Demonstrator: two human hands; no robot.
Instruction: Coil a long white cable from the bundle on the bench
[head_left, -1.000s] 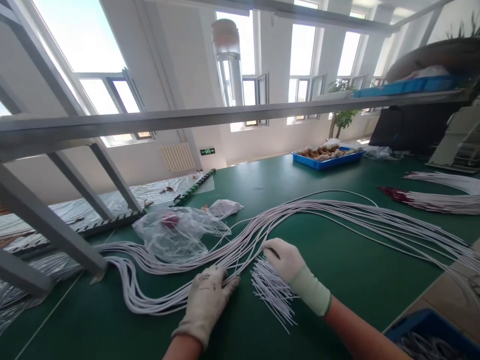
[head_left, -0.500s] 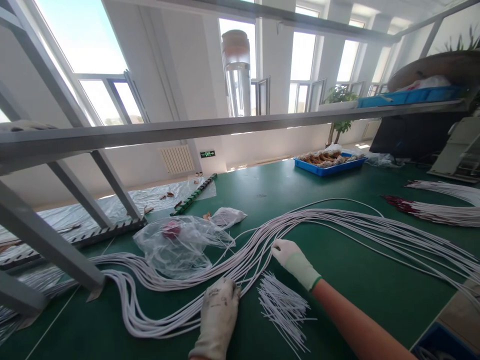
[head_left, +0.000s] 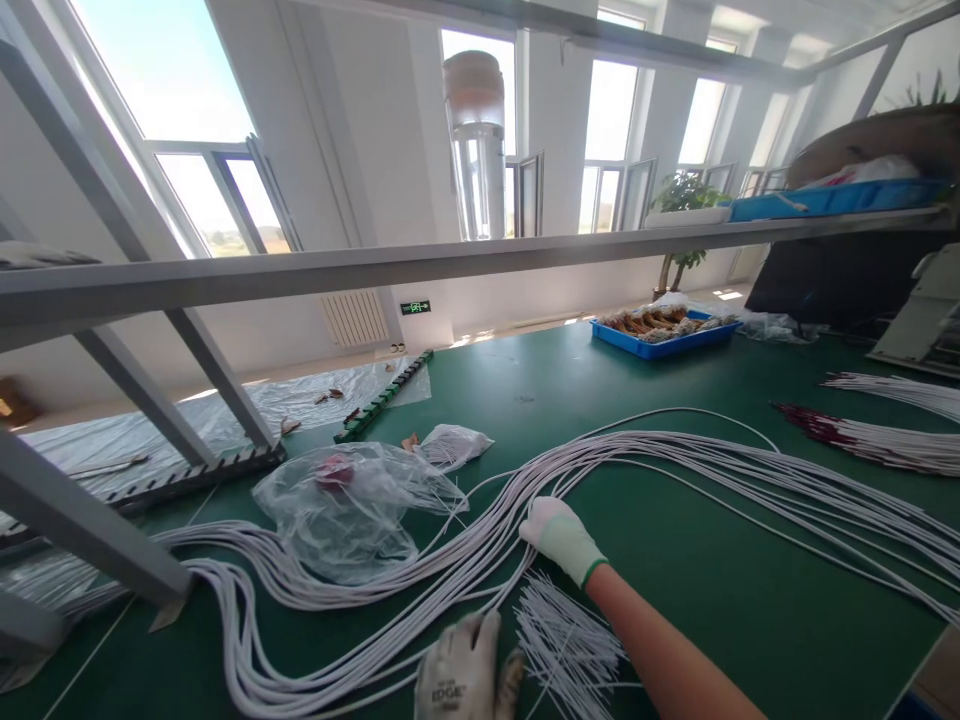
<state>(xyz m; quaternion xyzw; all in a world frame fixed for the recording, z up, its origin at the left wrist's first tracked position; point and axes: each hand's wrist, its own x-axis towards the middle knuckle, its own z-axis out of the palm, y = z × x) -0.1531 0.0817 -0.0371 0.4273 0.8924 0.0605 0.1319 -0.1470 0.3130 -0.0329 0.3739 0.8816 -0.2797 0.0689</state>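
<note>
Head view: both your hands are gloved, two in all. Your right hand reaches out over the green table, fingers curled down onto the long bundle of white cables; you can't tell whether it pinches a strand or only presses. Your left hand lies flat and open at the bottom edge, palm down on the same bundle where it sweeps toward you. Just right of it, between your two arms, sits one fan of short white cut wires, too many to count. Left of the bundle lie two plastic bags: one big clear bag with something red inside, one small bag behind it. Far back there's one blue tray; at right, a second cable bundle with red ends.
</note>
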